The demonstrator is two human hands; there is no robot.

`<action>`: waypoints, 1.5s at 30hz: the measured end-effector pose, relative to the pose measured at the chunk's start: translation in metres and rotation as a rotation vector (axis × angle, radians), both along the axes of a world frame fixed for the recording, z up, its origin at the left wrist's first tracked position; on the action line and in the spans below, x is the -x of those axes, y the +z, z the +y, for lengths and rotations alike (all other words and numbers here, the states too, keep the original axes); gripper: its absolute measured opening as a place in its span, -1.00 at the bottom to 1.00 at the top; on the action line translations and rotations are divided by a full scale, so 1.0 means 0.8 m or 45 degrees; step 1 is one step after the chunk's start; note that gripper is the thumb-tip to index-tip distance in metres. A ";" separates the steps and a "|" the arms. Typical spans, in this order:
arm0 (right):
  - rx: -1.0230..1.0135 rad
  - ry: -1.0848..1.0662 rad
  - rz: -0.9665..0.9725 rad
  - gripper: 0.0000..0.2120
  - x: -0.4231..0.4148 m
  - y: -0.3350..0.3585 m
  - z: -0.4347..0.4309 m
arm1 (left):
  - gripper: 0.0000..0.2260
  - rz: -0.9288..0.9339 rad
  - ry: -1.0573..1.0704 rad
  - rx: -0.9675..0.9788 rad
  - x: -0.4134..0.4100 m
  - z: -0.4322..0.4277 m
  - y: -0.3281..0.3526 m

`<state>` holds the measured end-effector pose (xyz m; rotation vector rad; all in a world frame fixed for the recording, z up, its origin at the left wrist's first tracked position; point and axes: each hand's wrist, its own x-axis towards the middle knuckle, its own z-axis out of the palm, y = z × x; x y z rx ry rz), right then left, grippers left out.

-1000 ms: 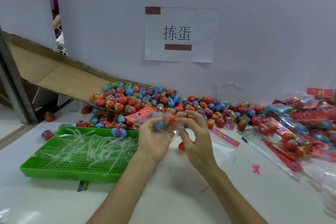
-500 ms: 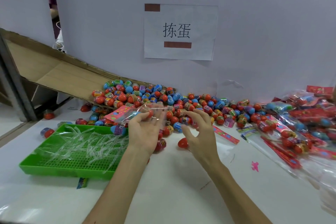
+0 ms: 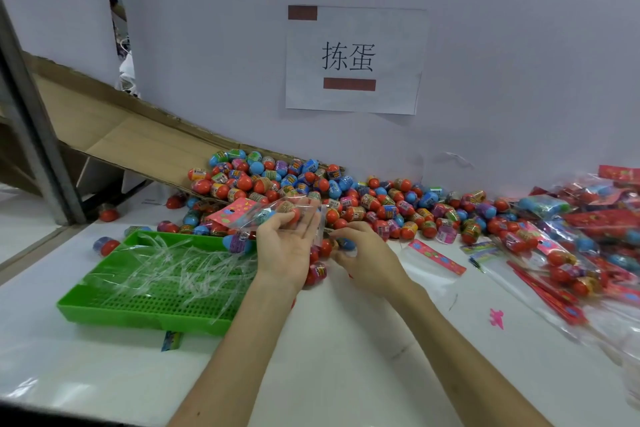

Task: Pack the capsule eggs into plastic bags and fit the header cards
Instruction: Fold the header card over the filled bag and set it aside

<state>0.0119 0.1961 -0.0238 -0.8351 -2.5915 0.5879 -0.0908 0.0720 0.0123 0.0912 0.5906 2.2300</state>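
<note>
Filling step: left hand cradles plastic bag on near-straight fingers, above bench; right hand curls round 1 capsule egg. Next, likely: egg into bag mouth, held spread.

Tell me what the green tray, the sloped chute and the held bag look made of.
Green tray: likely moulded plastic, slightly glossy, with a perforated grid floor.
Chute: brown cardboard, matt, with fold creases and rough edges.
Bag: thin clear plastic film, shiny; eggs show through it.
</note>
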 end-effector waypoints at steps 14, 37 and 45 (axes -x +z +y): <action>0.129 -0.054 0.343 -0.72 -0.017 -0.008 -0.008 | -0.82 -0.012 0.028 0.048 0.004 0.001 -0.001; -0.017 0.083 0.177 -0.54 -0.010 -0.018 -0.006 | -0.84 0.020 0.007 0.078 0.002 0.003 -0.005; 0.039 -0.008 0.432 -0.52 -0.017 -0.004 -0.002 | -0.86 0.007 0.017 0.086 0.002 0.004 -0.005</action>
